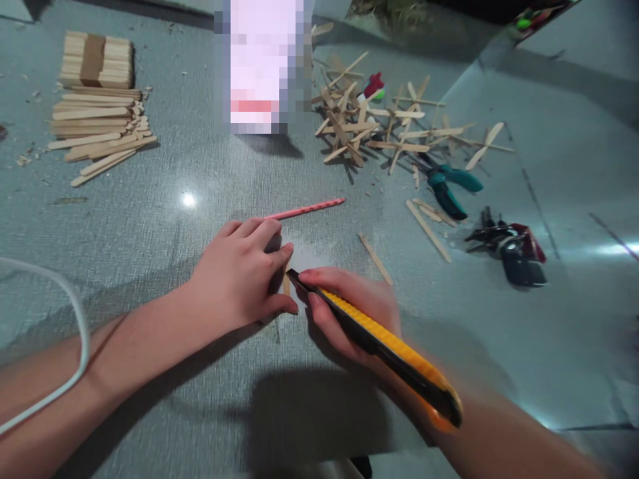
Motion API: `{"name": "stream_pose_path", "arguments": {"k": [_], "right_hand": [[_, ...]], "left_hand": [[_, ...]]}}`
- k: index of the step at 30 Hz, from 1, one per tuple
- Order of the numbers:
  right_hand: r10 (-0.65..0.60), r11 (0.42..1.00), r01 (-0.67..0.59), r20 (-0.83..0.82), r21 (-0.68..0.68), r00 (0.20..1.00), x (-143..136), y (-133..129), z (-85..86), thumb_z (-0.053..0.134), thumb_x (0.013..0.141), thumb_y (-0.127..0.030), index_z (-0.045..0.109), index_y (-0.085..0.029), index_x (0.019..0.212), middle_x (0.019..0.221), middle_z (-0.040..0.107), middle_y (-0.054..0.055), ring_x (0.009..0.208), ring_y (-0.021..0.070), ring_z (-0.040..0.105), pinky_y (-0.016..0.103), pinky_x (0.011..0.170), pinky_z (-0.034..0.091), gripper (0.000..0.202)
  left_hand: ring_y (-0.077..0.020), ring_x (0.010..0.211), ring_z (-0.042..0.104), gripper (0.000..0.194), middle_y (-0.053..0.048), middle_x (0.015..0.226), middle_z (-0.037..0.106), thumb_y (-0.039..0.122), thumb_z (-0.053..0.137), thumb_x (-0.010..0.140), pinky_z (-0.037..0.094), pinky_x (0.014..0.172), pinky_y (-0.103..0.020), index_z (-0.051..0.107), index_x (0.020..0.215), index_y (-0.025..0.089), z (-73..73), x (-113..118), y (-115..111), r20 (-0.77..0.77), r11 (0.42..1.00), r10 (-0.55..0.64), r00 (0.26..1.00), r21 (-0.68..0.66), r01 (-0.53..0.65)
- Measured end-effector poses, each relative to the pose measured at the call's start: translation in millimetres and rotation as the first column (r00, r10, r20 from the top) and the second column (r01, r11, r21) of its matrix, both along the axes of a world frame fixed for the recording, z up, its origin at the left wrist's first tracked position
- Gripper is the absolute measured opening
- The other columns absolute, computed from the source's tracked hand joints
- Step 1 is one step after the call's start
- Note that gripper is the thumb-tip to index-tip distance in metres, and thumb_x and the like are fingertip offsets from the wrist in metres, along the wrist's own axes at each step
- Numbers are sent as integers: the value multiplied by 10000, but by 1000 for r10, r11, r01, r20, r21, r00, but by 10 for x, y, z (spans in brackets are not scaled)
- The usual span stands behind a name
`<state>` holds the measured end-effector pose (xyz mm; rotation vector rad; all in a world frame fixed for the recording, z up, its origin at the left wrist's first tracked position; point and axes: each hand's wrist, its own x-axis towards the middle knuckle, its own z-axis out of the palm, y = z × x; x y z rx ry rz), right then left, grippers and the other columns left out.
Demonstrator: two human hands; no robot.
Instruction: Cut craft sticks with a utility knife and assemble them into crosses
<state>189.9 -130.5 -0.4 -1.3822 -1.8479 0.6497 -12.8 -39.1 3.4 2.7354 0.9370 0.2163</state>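
My right hand (344, 309) is closed around a yellow and black utility knife (379, 336). The knife's blade points up and left, its tip at a small wooden stick (286, 281). My left hand (244, 273) lies over the grey surface and presses that stick, with thumb and index finger on either side of its visible part; the rest of the stick is hidden under the hand. A pink pencil (309, 209) lies just beyond my left fingers.
Stacked craft sticks (107, 126) and a banded bundle (112, 63) lie at the back left. Crossed sticks (349, 126), teal-handled pliers (449, 189) and keys (519, 256) are at the right. A white cable (80, 319) crosses my left forearm.
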Motion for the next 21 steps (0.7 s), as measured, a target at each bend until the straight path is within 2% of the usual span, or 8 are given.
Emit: {"name": "stream_pose_path", "arguments": {"k": [9, 17, 21], "right_hand": [[36, 999, -37, 16, 35, 999, -3, 21, -13, 623, 922, -159, 681, -322, 1096, 998, 808, 36, 886, 256, 804, 421, 836, 678, 245], [46, 999, -47, 93, 16, 995, -68, 15, 50, 602, 936, -183, 667, -305, 1054, 847, 767, 16, 731, 218, 763, 355, 687, 641, 181], [36, 999, -33, 98, -30, 995, -93, -9, 73, 612, 932, -207, 664, -299, 1043, 844, 763, 17, 710, 213, 748, 352, 670, 631, 154]], "left_hand": [[-411, 1257, 609, 713, -183, 1340, 650, 703, 866, 749, 467, 994, -512, 736, 1217, 180, 30, 25, -3, -24, 1000, 5, 1000, -2, -5], [-408, 1229, 620, 683, -182, 1333, 654, 680, 875, 748, 473, 987, -508, 747, 1199, 183, 49, 30, -4, -42, 1000, 8, 999, 6, -7], [-426, 1236, 611, 770, -205, 1338, 647, 726, 840, 753, 459, 1035, -544, 743, 1247, 142, 74, 34, -16, -79, 1000, -8, 997, 14, 9]]}}
